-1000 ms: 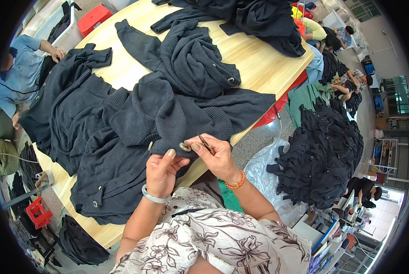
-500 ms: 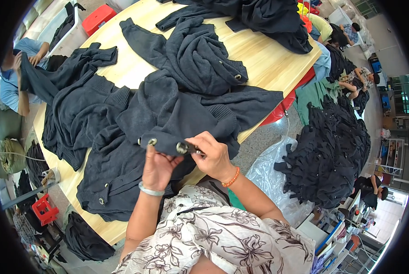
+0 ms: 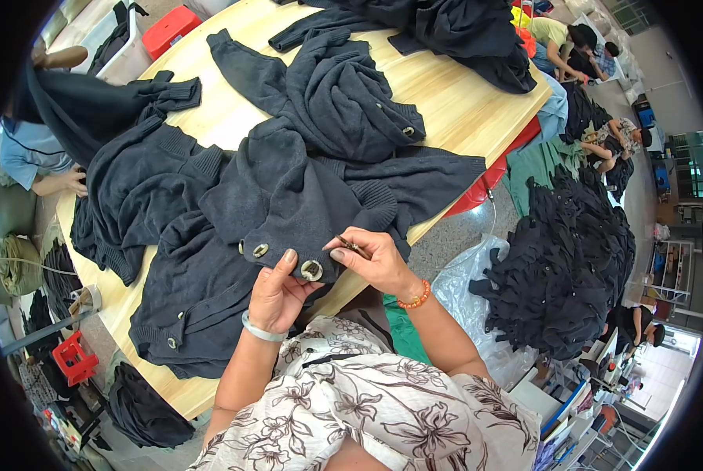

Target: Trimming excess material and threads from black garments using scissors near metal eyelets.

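A dark charcoal knit cardigan (image 3: 281,200) lies in front of me on the table, its buttoned edge turned toward my body. My left hand (image 3: 277,296) pinches that edge, thumb on top beside a large mottled button (image 3: 311,271). Another button (image 3: 260,250) shows to the left of the thumb. Just right of the large button, my right hand (image 3: 377,263) is closed around a small, slim, dark metal tool (image 3: 353,246). Its exact kind is hard to make out. The tool's tip points up and left, over the knit.
More dark knitwear (image 3: 351,102) covers much of the pale wooden table (image 3: 477,102). At far left a person (image 3: 33,153) handles another garment. On the floor to the right lies a big dark heap of garments (image 3: 559,259) beside clear plastic sheeting (image 3: 457,294). A red stool (image 3: 75,357) stands lower left.
The cardigan's edge now lies flatter, its buttons facing up. My right hand has moved slightly right, away from the large button. The person at left has lifted and swung their garment.
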Available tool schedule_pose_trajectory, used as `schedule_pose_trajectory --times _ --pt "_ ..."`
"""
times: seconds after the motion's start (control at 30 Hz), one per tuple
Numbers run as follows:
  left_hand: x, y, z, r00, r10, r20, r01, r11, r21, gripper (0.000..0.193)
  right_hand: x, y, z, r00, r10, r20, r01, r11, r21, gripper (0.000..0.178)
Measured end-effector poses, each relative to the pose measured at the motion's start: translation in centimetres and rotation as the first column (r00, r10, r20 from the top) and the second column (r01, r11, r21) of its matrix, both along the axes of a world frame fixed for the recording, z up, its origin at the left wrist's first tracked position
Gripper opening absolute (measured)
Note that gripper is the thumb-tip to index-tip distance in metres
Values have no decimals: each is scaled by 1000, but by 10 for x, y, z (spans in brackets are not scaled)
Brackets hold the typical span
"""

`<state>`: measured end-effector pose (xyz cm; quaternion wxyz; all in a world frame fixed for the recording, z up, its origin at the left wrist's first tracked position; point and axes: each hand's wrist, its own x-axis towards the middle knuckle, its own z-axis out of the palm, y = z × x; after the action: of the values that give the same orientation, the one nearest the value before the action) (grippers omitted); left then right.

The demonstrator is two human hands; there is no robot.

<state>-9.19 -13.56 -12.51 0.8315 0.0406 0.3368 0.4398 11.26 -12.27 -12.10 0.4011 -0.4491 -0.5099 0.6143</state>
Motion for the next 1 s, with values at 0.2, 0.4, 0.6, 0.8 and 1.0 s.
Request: schedule_pose_trajectory --times 0.2,0.4,0.6,0.8,1.0 --pt "0 0 5 1000 7 10 -7 1000 4 19 -7 2 7 979 -74 188 61 996 71 19" --pt "-2 -1 10 994 37 98 -36 999 -14 15 -1 -5 27 864 -190 466 37 947 318 30" --pt "-3 0 5 988 83 133 -72 993 -89 8 7 -12 33 900 -163 405 -6 923 384 33" --pt "-1 1 3 987 97 131 -79 988 -135 7 7 -18 34 903 -140 406 -28 924 381 34" --pt "9 1 10 991 109 78 -106 994 -39 10 3 -21 33 918 -276 285 209 947 242 33"
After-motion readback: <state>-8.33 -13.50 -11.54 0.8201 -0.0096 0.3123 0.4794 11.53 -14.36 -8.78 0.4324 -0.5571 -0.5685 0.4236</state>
